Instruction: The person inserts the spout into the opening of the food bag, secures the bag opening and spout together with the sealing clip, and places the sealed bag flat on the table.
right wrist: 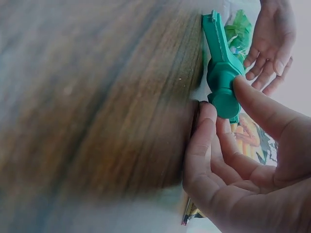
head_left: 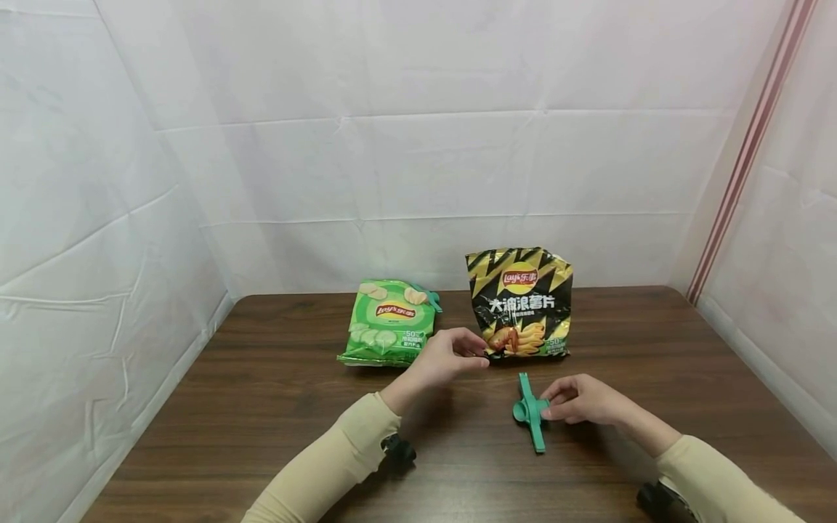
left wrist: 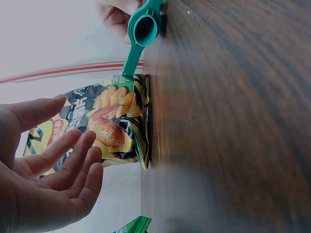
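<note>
My right hand (head_left: 588, 399) pinches the round cap side of a green bag sealing clip (head_left: 528, 411) with a pouring spout, low over the table. In the right wrist view, the thumb and fingers meet around the cap of the clip (right wrist: 224, 99). My left hand (head_left: 445, 356) has relaxed, slightly bent fingers and holds nothing. Its fingertips are by the lower left corner of a black and yellow Lay's chip bag (head_left: 523, 309), which stands upright behind the clip. The left wrist view has the open palm (left wrist: 53, 179) in front of that bag.
A green Lay's chip bag (head_left: 392, 319) leans back at the left, with another teal-green clip (head_left: 431, 299) at its upper right edge. Everything is on a dark wooden table (head_left: 275, 407). White sheeting (head_left: 405, 167) closes off the back and both sides.
</note>
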The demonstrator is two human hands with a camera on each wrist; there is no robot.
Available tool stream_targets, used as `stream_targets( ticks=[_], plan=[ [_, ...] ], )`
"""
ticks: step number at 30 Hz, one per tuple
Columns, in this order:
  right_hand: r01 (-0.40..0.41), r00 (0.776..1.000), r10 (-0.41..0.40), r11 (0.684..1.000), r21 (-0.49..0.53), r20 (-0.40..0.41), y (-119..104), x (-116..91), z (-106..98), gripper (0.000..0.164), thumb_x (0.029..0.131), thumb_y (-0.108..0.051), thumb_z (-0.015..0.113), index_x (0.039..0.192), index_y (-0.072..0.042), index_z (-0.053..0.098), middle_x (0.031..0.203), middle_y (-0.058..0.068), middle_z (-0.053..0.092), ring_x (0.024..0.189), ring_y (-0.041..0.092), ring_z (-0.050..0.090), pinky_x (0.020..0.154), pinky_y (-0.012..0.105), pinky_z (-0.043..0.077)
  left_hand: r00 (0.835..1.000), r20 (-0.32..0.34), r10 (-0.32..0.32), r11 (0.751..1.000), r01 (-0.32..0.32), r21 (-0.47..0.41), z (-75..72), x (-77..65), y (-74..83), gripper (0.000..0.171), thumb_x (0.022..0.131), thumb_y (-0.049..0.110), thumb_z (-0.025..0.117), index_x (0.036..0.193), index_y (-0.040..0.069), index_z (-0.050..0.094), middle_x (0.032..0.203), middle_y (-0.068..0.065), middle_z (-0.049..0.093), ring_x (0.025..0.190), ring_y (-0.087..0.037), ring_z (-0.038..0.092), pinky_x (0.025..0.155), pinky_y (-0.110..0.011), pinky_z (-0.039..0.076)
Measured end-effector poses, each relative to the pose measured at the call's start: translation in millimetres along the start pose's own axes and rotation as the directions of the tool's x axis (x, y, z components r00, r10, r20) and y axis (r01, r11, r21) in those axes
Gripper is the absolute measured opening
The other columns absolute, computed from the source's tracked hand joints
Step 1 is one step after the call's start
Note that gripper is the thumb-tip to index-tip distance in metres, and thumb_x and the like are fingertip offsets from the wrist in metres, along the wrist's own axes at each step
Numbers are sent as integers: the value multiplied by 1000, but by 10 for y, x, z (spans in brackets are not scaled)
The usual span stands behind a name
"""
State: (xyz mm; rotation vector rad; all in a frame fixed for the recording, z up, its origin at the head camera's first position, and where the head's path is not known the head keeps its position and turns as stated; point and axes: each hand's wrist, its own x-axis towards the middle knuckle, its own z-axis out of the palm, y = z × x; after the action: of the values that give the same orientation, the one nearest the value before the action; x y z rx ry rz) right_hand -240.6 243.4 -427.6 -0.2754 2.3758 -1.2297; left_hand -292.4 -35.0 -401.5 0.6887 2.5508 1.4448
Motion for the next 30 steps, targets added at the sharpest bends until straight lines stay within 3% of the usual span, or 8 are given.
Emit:
stream_targets(
  ticks=[8, 18, 30],
  plan=[
    [-21, 999, 18, 995, 99, 31, -7, 33, -13, 47, 81, -28, 76, 113, 3, 61, 101, 8, 64, 89, 13, 64, 79, 34, 55, 1000, -6, 11, 1000, -11, -18, -14, 3, -24, 31, 83, 24, 74, 108, 8, 68, 99, -5, 70, 85, -14, 62, 73, -28, 50],
    [-15, 996, -13, 950, 311, 90, -24, 88, -60, 44, 85, -14, 72, 117, 10, 55, 98, 9, 65, 94, 16, 67, 86, 34, 54, 1000, -22, 12, 999, -13, -43, -37, 10, -9, 31, 83, 23, 74, 109, 8, 68, 98, -4, 70, 86, -14, 62, 75, -28, 50],
    [29, 998, -45, 949, 315, 43, -195, 39, -144, 45, 86, -18, 71, 119, 9, 56, 100, 8, 65, 96, 17, 66, 89, 38, 52, 999, -25, 28, 997, -30, -68, -24, 7, 39, 33, 82, 22, 75, 111, 7, 67, 101, -6, 70, 86, -13, 62, 75, -28, 50]
  ],
)
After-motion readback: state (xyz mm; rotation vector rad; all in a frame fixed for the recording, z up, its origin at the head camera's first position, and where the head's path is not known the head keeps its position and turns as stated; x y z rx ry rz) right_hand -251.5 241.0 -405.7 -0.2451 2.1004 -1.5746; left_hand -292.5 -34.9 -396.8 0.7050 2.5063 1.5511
